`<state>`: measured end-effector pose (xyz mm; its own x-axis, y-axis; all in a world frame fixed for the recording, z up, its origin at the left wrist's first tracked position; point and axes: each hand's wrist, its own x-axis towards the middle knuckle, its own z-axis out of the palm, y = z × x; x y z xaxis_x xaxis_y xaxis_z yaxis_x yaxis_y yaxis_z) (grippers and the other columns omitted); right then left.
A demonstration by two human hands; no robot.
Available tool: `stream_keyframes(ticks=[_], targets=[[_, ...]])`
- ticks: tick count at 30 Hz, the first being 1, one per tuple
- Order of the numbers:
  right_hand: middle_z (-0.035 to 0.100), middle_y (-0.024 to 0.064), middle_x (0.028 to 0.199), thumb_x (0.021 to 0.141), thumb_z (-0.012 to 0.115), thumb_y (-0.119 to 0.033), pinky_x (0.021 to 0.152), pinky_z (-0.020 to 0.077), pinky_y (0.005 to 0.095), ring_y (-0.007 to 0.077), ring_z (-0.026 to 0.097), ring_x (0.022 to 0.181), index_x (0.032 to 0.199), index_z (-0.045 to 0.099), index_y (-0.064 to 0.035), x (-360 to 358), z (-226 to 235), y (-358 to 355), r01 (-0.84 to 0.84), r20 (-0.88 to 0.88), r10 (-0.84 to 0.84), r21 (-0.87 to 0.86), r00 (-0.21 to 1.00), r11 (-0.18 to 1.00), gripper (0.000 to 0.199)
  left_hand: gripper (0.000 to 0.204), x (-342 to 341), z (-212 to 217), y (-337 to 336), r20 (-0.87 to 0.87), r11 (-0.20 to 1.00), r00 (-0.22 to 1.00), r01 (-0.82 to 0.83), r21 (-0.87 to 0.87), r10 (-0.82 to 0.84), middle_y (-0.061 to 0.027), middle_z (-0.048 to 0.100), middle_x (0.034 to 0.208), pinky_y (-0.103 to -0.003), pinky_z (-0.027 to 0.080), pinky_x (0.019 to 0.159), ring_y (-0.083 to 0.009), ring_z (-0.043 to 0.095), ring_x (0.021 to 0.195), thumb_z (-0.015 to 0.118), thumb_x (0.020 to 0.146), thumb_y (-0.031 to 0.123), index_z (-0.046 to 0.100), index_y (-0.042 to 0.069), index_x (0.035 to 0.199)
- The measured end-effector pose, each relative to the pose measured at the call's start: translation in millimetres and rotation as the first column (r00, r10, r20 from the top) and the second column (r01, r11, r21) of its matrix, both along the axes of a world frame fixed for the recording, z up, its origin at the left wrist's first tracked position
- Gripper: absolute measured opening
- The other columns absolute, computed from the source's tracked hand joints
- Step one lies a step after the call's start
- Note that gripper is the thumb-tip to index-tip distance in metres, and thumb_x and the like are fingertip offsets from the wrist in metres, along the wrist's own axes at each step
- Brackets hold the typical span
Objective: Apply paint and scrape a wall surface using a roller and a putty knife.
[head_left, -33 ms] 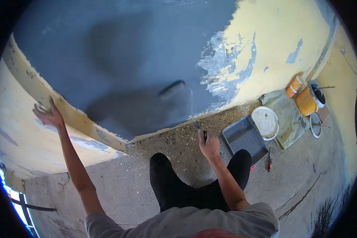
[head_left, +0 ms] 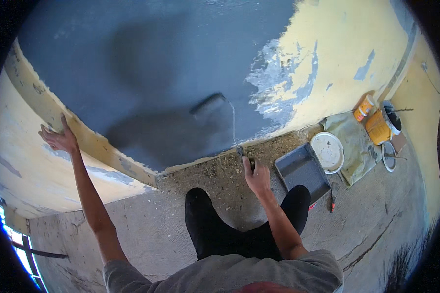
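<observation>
Head view: right hand (head_left: 257, 177) clenched round the handle of the paint roller (head_left: 208, 104), whose sleeve lies low on the grey wall (head_left: 132, 58), near the unpainted yellow patch (head_left: 337, 53). Left hand (head_left: 58, 138) open, flat against the wall corner for balance. Paint tray (head_left: 303, 171) sits just right on the floor. Best done with even pressure, overlapping strokes, working toward the patchy edge.

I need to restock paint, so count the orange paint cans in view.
2. A small orange can stands by the wall at the right, and a larger orange can sits next to it on the drop cloth. More may lie out of view.
</observation>
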<state>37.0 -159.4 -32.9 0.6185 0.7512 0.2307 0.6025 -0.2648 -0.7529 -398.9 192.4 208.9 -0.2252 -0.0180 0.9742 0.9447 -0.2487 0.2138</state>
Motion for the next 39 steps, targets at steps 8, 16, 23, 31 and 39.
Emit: stream_keyframes(ticks=[8,16,23,31,39], targets=[[0.058,0.0189,0.062,0.099,0.044,-0.034,0.048,0.0391,0.0465,0.0381,0.057,0.052,0.098,0.057,0.0028,-33.8,60.7,108.3,-0.196,-0.206,0.300,0.408,0.932,0.892,0.039,0.088,1.0,2.6,1.0,0.047,0.999,0.999,-0.022,-0.038,0.024,-0.0209,0.027,0.147,-0.056,0.020,0.105,-0.0328,0.022,0.140,0.061,0.079,0.065,0.032,0.013,0.144],[0.048,0.0122,0.054,0.101,0.040,-0.029,0.043,0.0352,0.0388,0.0233,0.050,0.045,0.089,0.055,0.0047,-88.7,-8.0,108.5,-0.059,-0.138,0.102,0.287,0.985,0.956,0.038,0.087,-1.4,2.5,4.1,0.075,0.997,0.996,-0.053,-0.063,0.058,-0.0206,0.029,0.147,-0.056,0.022,0.103,-0.0330,0.023,0.139,0.064,0.079,0.062,0.034,0.012,0.143],[0.048,0.0130,0.054,0.100,0.042,-0.029,0.043,0.0328,0.0384,0.0220,0.042,0.043,0.080,0.055,0.0059,-50.2,74.3,131.9,-0.124,-0.171,0.202,0.385,0.964,0.914,0.042,0.089,1.1,3.0,1.4,0.099,0.997,0.995,-0.014,-0.078,0.021,-0.0208,0.028,0.147,-0.059,0.021,0.103,-0.0351,0.022,0.139,0.067,0.077,0.060,0.034,0.011,0.143],[0.056,0.0172,0.056,0.101,0.038,-0.033,0.043,0.0383,0.0428,0.0335,0.052,0.044,0.099,0.059,0.0065,-76.5,5.6,83.1,-0.074,-0.193,0.070,-0.014,0.979,0.997,0.045,0.088,-3.3,0.6,5.4,0.056,0.999,0.998,0.005,-0.031,-0.003,-0.0215,0.029,0.146,-0.064,0.021,0.100,-0.0362,0.022,0.139,0.066,0.077,0.059,0.032,0.012,0.143],[0.055,0.0168,0.054,0.101,0.039,-0.030,0.042,0.0384,0.0438,0.0326,0.053,0.044,0.085,0.063,0.0037,-61.7,37.0,125.9,-0.104,-0.091,0.113,0.100,0.989,0.990,0.045,0.089,-1.0,-0.5,3.5,0.077,0.999,0.997,0.012,-0.040,-0.009,-0.0202,0.029,0.147,-0.064,0.023,0.101,-0.0361,0.025,0.137,0.067,0.076,0.061,0.034,0.012,0.143]])
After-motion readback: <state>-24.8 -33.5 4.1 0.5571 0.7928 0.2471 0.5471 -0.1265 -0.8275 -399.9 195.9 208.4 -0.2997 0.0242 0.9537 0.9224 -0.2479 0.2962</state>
